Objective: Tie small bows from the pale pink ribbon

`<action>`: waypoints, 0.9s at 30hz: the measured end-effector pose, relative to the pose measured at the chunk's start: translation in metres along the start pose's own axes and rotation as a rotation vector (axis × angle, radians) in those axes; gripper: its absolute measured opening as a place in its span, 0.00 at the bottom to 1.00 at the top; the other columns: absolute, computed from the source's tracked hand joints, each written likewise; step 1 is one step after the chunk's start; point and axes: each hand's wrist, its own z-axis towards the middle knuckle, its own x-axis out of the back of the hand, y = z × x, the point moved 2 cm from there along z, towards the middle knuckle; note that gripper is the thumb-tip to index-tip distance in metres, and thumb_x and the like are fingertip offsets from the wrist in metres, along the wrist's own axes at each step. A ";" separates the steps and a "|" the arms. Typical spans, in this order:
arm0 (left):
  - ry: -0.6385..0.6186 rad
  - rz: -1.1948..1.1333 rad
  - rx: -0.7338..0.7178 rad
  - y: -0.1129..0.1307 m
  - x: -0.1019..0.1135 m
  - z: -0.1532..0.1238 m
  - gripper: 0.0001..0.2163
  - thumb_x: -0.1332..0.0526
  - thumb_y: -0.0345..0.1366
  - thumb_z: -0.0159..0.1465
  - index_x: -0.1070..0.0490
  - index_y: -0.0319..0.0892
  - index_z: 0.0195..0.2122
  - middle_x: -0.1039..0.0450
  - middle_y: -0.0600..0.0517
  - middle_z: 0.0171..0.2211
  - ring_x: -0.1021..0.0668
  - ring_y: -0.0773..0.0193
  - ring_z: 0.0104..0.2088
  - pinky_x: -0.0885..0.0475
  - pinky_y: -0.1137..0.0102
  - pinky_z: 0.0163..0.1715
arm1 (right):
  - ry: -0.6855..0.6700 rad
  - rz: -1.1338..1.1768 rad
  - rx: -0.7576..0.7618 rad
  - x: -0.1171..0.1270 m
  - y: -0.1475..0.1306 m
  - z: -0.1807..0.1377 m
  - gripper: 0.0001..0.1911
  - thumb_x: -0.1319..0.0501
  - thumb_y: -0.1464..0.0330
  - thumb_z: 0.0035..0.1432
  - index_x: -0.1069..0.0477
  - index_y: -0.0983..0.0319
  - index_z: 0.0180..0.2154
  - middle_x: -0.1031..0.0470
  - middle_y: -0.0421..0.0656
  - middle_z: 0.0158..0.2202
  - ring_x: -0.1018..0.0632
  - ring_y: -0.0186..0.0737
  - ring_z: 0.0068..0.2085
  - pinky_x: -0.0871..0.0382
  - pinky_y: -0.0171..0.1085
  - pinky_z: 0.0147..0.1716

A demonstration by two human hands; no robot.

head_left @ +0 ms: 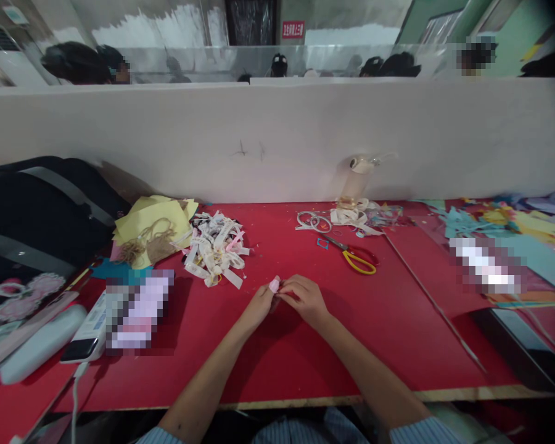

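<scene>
Both of my hands meet over the middle of the red table [277, 364]. Between the fingers of my left hand [259, 303] is a small pale pink piece [274, 284], too small to make out its kind. My right hand [308, 299] is closed, thumb and fingertips pinched together against the same spot; what they pinch is hidden. Just beyond my left hand lies a pile of white and pale pink ribbon strips [217, 246]. Scissors with one yellow and one red handle [358, 259] rest past my right hand, beside a small blue frame-like piece [322, 244].
Yellow sheets [143, 216], a power bank [90, 333] and a dark bag [37, 209] line the left. A bottle [355, 182] stands by the white partition [189, 142]. A thin stick [435, 302] and coloured sheets [546, 259] lie at right. People sit beyond the partition.
</scene>
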 end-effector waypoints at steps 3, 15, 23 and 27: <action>-0.051 0.056 -0.032 -0.001 0.003 -0.001 0.25 0.52 0.60 0.58 0.42 0.40 0.24 0.52 0.61 0.16 0.49 0.75 0.17 0.54 0.75 0.18 | 0.015 0.109 -0.044 0.003 -0.001 0.002 0.03 0.38 0.67 0.56 0.27 0.59 0.30 0.24 0.43 0.31 0.24 0.38 0.34 0.30 0.37 0.35; -0.138 0.173 -0.169 0.015 0.008 -0.010 0.28 0.54 0.55 0.63 0.32 0.33 0.46 0.49 0.59 0.19 0.47 0.73 0.20 0.52 0.75 0.20 | -0.003 0.338 -0.201 0.009 -0.007 0.005 0.04 0.40 0.68 0.57 0.25 0.58 0.34 0.23 0.44 0.34 0.24 0.40 0.39 0.31 0.40 0.42; -0.111 0.197 -0.187 0.019 0.005 -0.012 0.26 0.54 0.51 0.65 0.37 0.37 0.55 0.39 0.56 0.20 0.41 0.71 0.20 0.43 0.75 0.22 | 0.022 0.419 -0.377 0.007 -0.008 0.002 0.03 0.39 0.68 0.56 0.29 0.60 0.32 0.26 0.43 0.34 0.25 0.39 0.37 0.32 0.35 0.37; -0.074 0.294 -0.328 0.027 0.004 -0.015 0.23 0.52 0.47 0.65 0.37 0.40 0.57 0.27 0.46 0.41 0.27 0.62 0.38 0.35 0.68 0.43 | 0.016 0.456 -0.474 0.001 -0.008 -0.001 0.05 0.41 0.65 0.57 0.31 0.60 0.33 0.29 0.41 0.31 0.28 0.34 0.28 0.34 0.32 0.27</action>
